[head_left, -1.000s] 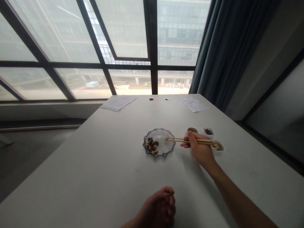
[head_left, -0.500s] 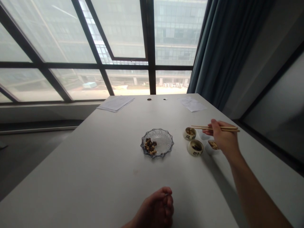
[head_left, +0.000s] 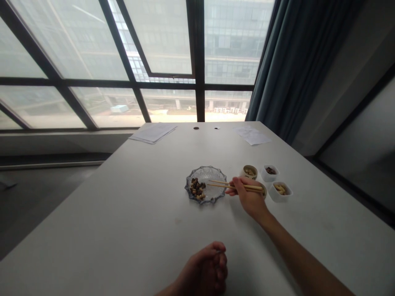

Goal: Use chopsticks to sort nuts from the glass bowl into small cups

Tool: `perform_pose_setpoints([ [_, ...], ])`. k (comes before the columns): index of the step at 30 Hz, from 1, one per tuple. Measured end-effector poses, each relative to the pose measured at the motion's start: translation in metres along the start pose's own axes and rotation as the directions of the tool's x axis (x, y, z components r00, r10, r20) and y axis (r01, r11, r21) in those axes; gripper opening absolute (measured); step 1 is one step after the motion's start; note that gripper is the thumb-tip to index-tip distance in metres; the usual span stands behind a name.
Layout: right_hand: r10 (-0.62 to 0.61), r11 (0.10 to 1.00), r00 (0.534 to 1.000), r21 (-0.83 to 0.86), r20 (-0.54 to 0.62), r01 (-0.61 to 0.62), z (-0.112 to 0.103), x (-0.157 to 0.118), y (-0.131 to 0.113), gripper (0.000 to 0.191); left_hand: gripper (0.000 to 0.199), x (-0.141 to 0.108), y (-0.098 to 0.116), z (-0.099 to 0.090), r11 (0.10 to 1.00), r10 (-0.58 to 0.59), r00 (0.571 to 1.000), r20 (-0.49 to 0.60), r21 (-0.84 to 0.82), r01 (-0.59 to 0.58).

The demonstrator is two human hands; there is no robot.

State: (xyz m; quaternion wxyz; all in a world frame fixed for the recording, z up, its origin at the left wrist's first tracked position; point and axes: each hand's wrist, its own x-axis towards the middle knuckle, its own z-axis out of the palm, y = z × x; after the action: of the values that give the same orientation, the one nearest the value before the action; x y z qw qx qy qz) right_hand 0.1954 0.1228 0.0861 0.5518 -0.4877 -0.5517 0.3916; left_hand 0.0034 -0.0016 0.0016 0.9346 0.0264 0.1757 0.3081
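Observation:
My right hand [head_left: 248,197] grips a pair of wooden chopsticks [head_left: 222,184], whose tips hover over the glass plate [head_left: 212,174]. Nothing can be made out between the tips. Brown and tan pieces [head_left: 197,189] lie in the plate's left part. Behind my right hand is a round bowl [head_left: 249,172] with food in it; a second round bowl [head_left: 264,190] is mostly hidden by the hand. My left hand [head_left: 210,265] rests near the front of the table with its fingers curled in, and what they hold, if anything, is hidden.
Two white square containers, one with dark pieces [head_left: 270,173] and one with yellowish pieces [head_left: 280,192], stand right of the round bowls. Papers lie at the back left [head_left: 153,133] and back right [head_left: 253,135] of the white table [head_left: 123,213]. Two small round items lie between them.
My right hand has moved left with the chopsticks, from above the bowls and containers to the glass plate. Both square containers now show more fully. My left hand has stayed nearly still.

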Motion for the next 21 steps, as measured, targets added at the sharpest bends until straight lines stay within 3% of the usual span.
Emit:
perform_pose_setpoints([
  [6, 0.033, 0.999, 0.998, 0.012, 0.058, -0.034, 0.012, -0.007, 0.020, 0.047, 0.012, -0.002, -0.002, 0.002, 1.000, 0.014, 1.000, -0.013, -0.005, -0.014],
  [21, 0.031, 0.999, 1.000, 0.015, 0.003, -0.031, 0.011, -0.006, 0.017, 0.048, 0.011, -0.002, -0.003, 0.003, 1.000, 0.024, 0.999, -0.025, 0.004, -0.024],
])
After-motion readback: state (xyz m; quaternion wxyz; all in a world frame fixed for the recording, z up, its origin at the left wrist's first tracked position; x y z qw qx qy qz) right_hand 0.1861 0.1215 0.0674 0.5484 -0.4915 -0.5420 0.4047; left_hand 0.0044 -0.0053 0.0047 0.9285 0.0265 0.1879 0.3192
